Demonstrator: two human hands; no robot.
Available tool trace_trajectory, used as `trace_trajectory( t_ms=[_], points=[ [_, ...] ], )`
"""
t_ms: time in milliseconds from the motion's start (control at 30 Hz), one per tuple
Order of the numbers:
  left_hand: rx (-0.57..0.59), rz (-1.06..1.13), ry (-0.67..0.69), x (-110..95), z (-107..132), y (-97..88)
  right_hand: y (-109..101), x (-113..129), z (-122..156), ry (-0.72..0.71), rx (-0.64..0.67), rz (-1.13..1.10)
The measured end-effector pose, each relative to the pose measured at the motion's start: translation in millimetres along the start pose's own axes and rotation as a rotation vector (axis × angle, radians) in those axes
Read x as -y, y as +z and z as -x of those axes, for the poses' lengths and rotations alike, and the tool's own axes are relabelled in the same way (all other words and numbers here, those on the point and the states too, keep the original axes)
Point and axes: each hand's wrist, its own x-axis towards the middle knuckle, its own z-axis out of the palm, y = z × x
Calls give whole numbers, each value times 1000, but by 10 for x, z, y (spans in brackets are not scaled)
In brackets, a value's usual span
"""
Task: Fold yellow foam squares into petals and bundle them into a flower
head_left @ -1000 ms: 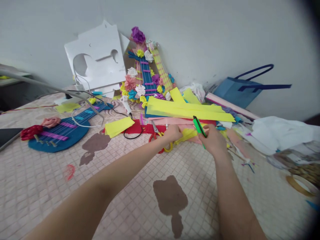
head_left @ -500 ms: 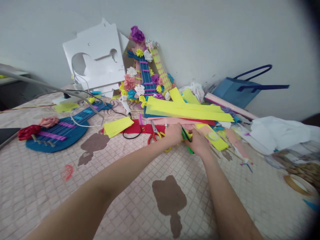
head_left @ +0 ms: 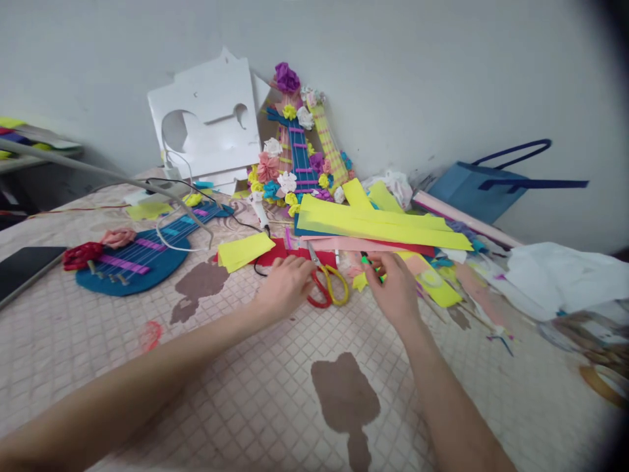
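My right hand [head_left: 397,288] is closed on a slim green and black pen-like tool [head_left: 366,260], most of it hidden by the fingers. To its left, my left hand [head_left: 287,285] reaches over the front edge of a red strip [head_left: 322,256], fingers loosely apart and seemingly empty. Just beside it lie scissors [head_left: 330,286] with one red and one yellow handle, blades pointing away. A folded yellow sheet [head_left: 246,251] rests left of that hand. Small yellow scraps [head_left: 360,282] lie by the right hand.
Long yellow strips [head_left: 378,219] are piled behind the hands. A blue paper guitar [head_left: 147,262] lies at left, with flower-covered guitars [head_left: 299,154] against the wall. A white glue gun [head_left: 258,210], cables, a blue bag [head_left: 481,190] and a tape roll [head_left: 602,383] surround them.
My hands, close together before, have moved apart. The left went left past the scissors, which now show fully; the right keeps the green and black tool. The view has shifted slightly left.
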Motion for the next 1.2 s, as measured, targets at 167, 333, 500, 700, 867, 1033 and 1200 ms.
trace_trajectory(
  t_ms=[167, 333, 500, 700, 867, 1033, 1200],
  points=[
    [-20, -91, -194, 875, 277, -304, 146, 463, 166, -131, 135, -184],
    [42, -196, -258, 1327, 460, -407, 310, 684, 304, -258, 285, -272],
    [99, -280, -241, 1326, 510, -309, 391, 724, 364, -323, 393, -334],
    [75, -321, -244, 1373, 509, -268, 415, 713, 398, -363, 409, -351],
    [62, -343, -222, 1414, 506, -244, 419, 715, 411, -389, 412, -356],
    [31, -330, -242, 1395, 515, -237, 401, 740, 403, -400, 411, -381],
    [21, -226, -267, 1410, 563, -249, 406, 754, 410, -396, 413, -397]
  ],
)
